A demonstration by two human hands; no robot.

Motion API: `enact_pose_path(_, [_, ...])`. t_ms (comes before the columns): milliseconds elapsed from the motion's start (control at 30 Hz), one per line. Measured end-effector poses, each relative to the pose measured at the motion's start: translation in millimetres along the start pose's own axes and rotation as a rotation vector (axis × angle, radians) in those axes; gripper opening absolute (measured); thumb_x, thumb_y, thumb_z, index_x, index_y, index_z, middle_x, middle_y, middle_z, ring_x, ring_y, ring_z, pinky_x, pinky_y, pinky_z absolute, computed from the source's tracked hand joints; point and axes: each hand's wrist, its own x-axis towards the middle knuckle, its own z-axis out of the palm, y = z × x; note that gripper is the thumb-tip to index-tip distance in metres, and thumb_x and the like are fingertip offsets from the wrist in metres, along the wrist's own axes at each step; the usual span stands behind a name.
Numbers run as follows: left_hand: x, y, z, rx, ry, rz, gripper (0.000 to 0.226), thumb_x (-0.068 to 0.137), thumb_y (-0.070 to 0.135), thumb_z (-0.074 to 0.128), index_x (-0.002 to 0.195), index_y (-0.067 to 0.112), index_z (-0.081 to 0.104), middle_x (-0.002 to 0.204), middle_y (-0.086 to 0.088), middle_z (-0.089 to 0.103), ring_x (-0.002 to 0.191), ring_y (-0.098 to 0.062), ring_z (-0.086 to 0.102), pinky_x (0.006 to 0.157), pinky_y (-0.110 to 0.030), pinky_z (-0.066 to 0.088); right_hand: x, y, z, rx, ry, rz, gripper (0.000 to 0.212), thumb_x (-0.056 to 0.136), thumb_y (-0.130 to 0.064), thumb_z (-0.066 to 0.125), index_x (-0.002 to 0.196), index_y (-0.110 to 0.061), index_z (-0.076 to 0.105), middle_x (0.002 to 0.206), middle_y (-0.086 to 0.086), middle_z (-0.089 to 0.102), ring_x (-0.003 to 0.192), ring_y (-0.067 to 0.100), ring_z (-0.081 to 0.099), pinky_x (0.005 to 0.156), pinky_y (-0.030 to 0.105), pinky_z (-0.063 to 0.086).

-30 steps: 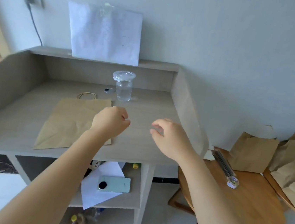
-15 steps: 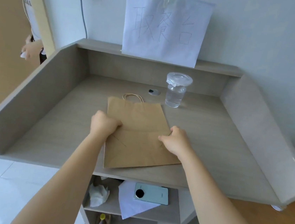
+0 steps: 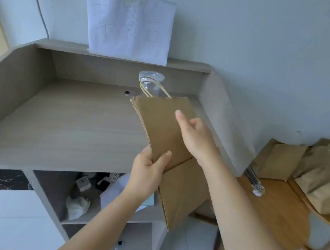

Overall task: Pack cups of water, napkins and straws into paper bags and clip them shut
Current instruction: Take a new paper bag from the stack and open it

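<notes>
The paper bag [image 3: 165, 129], flat and folded, is hanging tilted in the air above the counter's [image 3: 67, 126] front edge, its handles pointing toward twelve o'clock, hiding part of the cup [image 3: 150, 80]. The left hand [image 3: 148, 174] is pinching its lower edge between thumb and fingers, while the right hand [image 3: 195, 136] is lying against its face, index finger extended. The white sign [image 3: 128, 24] is bearing handwritten characters, too blurred to read.
</notes>
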Motion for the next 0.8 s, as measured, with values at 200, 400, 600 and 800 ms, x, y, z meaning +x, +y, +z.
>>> enact_pose_path(200, [-91,-46,90,0.685,-0.317,0.529,0.032,0.090,0.011,0.043,0.119,0.008,0.056,0.087,0.007,0.044,0.071,-0.016,0.050,0.061,-0.034,0.050,-60,57,-106,0.364,-0.050,0.264,0.091,0.052,-0.089,0.042,0.108,-0.017,0.054,0.102,0.002,0.051,0.094,0.024,0.055,0.062,0.030,0.043])
enact_pose_path(400, [-138,-53,151,0.862,-0.336,0.738,0.048,0.081,0.002,0.050,0.128,0.007,0.051,0.085,-0.008,0.056,0.058,-0.020,0.055,0.040,-0.021,0.041,-121,123,-178,0.543,-0.091,0.396,0.031,0.083,-0.047,0.056,0.080,-0.016,0.057,0.071,0.002,0.057,0.053,0.016,0.061,0.050,0.026,0.052])
enact_pose_path(600, [-143,-59,188,0.632,-0.681,0.337,0.072,0.086,0.049,0.052,0.140,0.056,0.005,0.121,0.019,0.042,0.104,0.000,0.049,0.080,-0.010,0.043,-147,163,-212,0.485,0.082,0.338,0.019,0.091,-0.015,0.043,0.076,-0.010,0.054,0.070,0.006,0.054,0.056,0.018,0.056,0.049,0.021,0.044])
enact_pose_path(800, [-97,-35,231,-0.122,-0.862,-0.329,0.077,0.074,0.079,0.040,0.139,0.038,0.038,0.145,0.000,0.045,0.130,-0.026,0.046,0.105,-0.059,0.035,-147,198,-201,0.238,0.040,0.108,0.021,0.090,-0.021,0.048,0.095,-0.007,0.063,0.094,0.018,0.066,0.087,0.035,0.060,0.080,0.045,0.050])
